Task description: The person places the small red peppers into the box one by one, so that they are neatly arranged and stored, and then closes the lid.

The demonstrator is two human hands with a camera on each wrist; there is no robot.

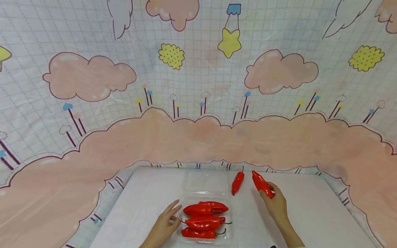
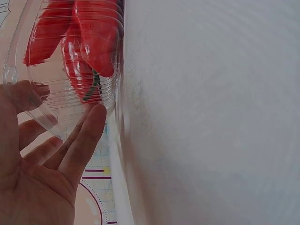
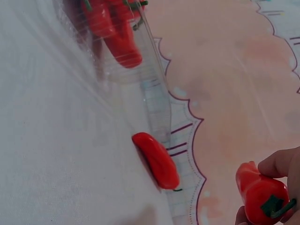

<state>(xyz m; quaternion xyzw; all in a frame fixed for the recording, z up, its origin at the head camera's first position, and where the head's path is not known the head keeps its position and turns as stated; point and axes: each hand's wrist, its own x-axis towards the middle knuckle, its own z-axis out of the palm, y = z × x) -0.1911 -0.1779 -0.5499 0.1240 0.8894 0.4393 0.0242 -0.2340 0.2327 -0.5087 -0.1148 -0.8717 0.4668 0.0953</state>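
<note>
A clear plastic clamshell box (image 1: 230,234) holds several red peppers (image 1: 203,223) with green stems. My left hand (image 1: 164,222) is at the box's left side, fingers extended. In the left wrist view its fingertips (image 2: 97,114) lie right at the ribbed plastic wall. Off to the right of the box, my right hand (image 1: 277,203) grips one red pepper (image 1: 260,181) by its stem end, with the tip directed away from me. The right wrist view shows the green stem of this held pepper (image 3: 262,194) close to the palm. Another red pepper (image 1: 237,183) lies loose on the table between box and right hand.
The box's transparent lid (image 1: 205,182) lies folded back on the far side. A white table (image 1: 310,213) carries everything. Behind it hangs a patterned cloth (image 1: 198,137) with pink clouds and stars.
</note>
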